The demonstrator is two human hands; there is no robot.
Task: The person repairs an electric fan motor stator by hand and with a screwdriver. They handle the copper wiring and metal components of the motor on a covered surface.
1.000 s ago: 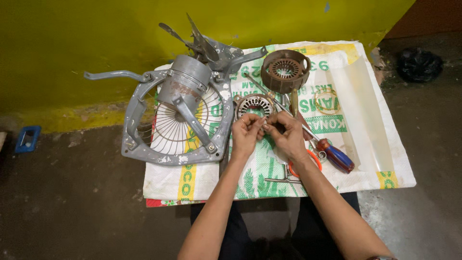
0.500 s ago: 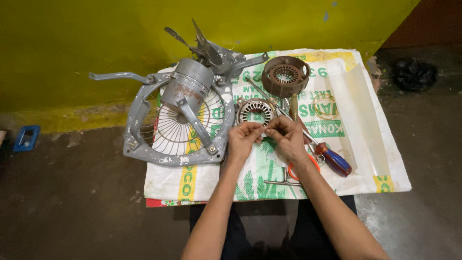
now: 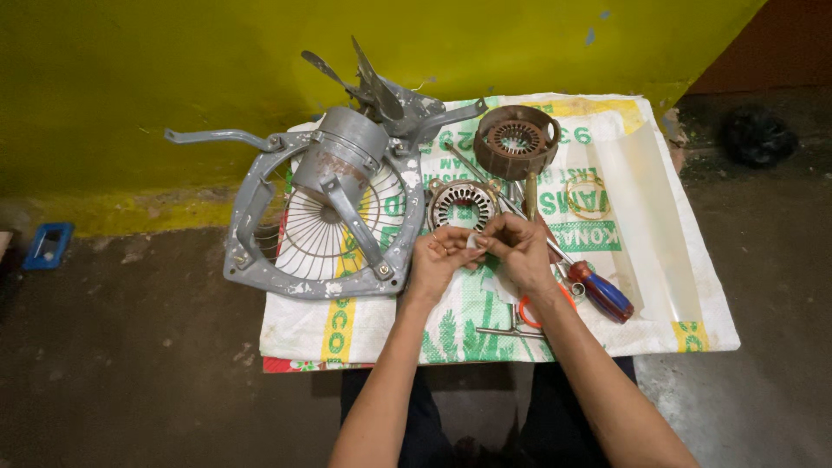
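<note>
While pinched, white strip [image 3: 474, 242] lies sideways, stator [image 3: 460, 204] behind

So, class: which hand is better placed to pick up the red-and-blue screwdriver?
Probably the right hand: the screwdriver lies just beside its wrist, while the left hand sits on the far side, pinching a small white piece.

I have just the one view, from the camera on the person's head. It looks steeply down from close above onto the woven sack [image 3: 607, 286], facing the yellow wall [image 3: 173, 69].
</note>
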